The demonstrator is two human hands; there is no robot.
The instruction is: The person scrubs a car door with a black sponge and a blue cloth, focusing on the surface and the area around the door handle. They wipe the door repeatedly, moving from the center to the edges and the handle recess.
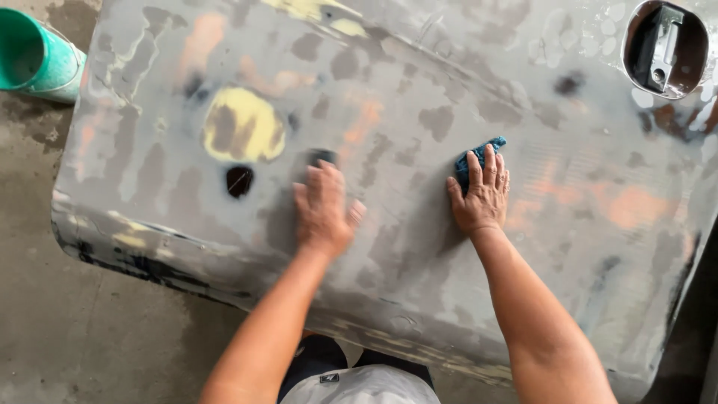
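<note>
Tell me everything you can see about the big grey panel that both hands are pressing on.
The panel looks like a sanded metal car body part, lying nearly flat above a concrete floor. Its grey surface is patchy, with yellow filler spots, orange-pink areas and dark marks. An oval handle recess sits at the upper right. The edges curve down. The left hand, blurred, presses a dark block on it; the right hand holds a blue cloth against it.
</note>
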